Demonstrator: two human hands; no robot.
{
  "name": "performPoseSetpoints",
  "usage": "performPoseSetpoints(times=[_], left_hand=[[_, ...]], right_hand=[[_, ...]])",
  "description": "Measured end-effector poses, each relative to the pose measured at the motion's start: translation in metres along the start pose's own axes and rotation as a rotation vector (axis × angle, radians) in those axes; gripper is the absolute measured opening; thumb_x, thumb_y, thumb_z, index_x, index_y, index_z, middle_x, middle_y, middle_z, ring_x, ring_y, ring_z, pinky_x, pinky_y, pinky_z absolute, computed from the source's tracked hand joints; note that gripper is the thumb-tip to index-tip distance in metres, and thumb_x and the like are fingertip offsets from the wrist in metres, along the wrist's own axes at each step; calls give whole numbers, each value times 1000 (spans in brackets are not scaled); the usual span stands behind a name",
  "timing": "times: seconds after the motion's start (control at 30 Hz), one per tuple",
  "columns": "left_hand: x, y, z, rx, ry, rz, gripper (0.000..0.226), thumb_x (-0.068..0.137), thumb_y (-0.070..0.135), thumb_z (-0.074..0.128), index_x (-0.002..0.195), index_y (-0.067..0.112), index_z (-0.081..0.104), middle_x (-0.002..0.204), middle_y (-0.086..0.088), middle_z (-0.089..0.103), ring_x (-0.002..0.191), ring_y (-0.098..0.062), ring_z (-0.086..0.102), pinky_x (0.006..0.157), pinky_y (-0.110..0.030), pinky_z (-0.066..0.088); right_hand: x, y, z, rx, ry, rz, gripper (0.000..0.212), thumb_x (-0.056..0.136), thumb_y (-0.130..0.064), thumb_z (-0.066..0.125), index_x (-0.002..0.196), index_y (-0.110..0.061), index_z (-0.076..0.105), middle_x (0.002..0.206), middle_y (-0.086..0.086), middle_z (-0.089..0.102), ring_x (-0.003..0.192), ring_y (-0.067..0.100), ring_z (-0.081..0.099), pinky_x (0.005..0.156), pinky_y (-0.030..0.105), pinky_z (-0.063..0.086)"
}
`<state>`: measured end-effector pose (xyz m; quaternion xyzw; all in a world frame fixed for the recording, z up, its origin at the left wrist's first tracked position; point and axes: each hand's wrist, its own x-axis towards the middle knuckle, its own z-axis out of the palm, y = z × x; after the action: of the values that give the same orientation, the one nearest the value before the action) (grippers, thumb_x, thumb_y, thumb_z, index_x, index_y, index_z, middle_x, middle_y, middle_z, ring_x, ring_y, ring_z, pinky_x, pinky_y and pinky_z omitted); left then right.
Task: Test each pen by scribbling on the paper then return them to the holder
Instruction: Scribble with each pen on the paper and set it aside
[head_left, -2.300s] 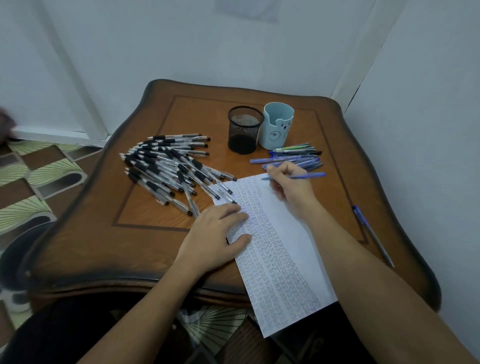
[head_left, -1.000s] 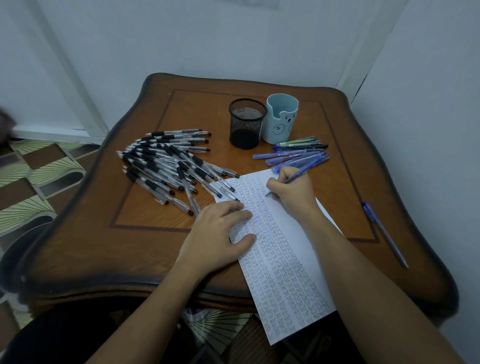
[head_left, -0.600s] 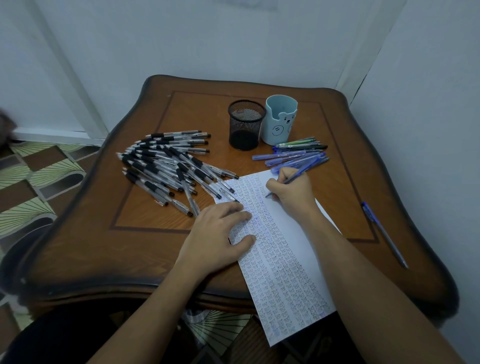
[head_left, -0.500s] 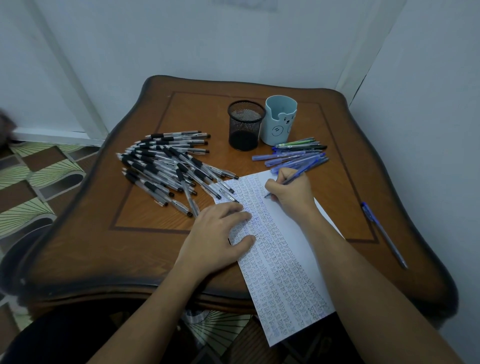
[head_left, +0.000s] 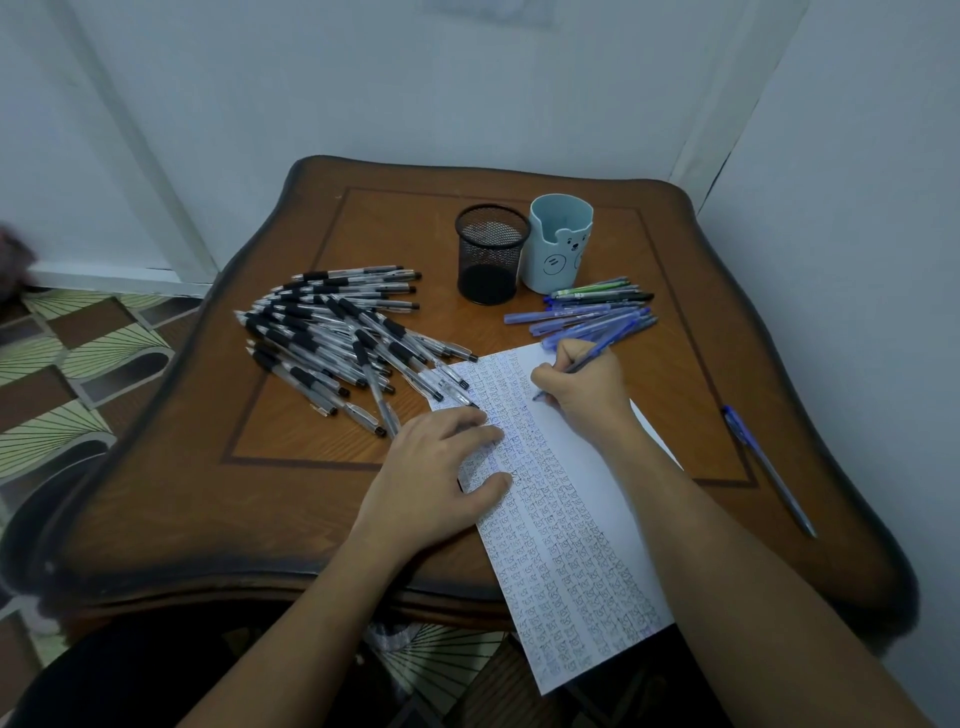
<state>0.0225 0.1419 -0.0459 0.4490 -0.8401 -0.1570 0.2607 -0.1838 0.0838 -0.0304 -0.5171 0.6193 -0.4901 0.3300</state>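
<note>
A long white paper (head_left: 566, 525) covered in small scribbles lies across the table's front and hangs over its edge. My right hand (head_left: 587, 389) grips a blue pen (head_left: 597, 351) with its tip on the paper near the far end. My left hand (head_left: 441, 478) rests flat on the paper's left edge, fingers spread. A black mesh holder (head_left: 491, 254) and a light blue bear-face holder (head_left: 560, 244) stand at the back; neither shows any pens. A heap of black-grip clear pens (head_left: 343, 338) lies to the left. Several blue and green pens (head_left: 597, 309) lie just beyond my right hand.
The wooden table (head_left: 311, 493) has curved edges and stands in a corner between white walls. One blue pen (head_left: 766, 467) lies alone near the right edge. Patterned floor (head_left: 67, 364) shows to the left.
My right hand picked a blue pen from the group, turned it tip-down and brought it to the paper, where it has shifted slightly. My left hand has stayed on the paper.
</note>
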Motion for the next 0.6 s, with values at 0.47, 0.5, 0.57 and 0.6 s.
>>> performPoseSetpoints(times=[0.47,0.5,0.57,0.6], left_hand=[[0,-1,1,0,11,5,50,83,59,53,118,28,67,123,10,59,117,-8,51,101,-36,38],[0,-1,2,0,10,4,50,83,59,52,119,28,67,123,10,59,117,-8,51,101,-36,37],[0,-1,2,5,9,8,50,83,59,52,119,28,67,123,10,59,117,-8,51,101,-36,37],[0,-1,2,7,10,12,50,83,59,52,119,27,67,123,9,59,117,-8,51,101,-36,38]], right_hand=[[1,3,1,3,26,-43,43,78,6,67,54,-16,39,59,14,36,62,22,57,78,29,50],[0,3,0,2,19,-47,43,78,6,66,54,-15,39,58,14,36,61,21,56,79,29,50],[0,3,-1,1,6,-48,44,78,7,66,53,-15,38,57,12,35,60,16,54,73,26,48],[0,3,-1,5,1,-47,44,78,7,66,53,-16,38,57,12,35,60,15,54,69,25,47]])
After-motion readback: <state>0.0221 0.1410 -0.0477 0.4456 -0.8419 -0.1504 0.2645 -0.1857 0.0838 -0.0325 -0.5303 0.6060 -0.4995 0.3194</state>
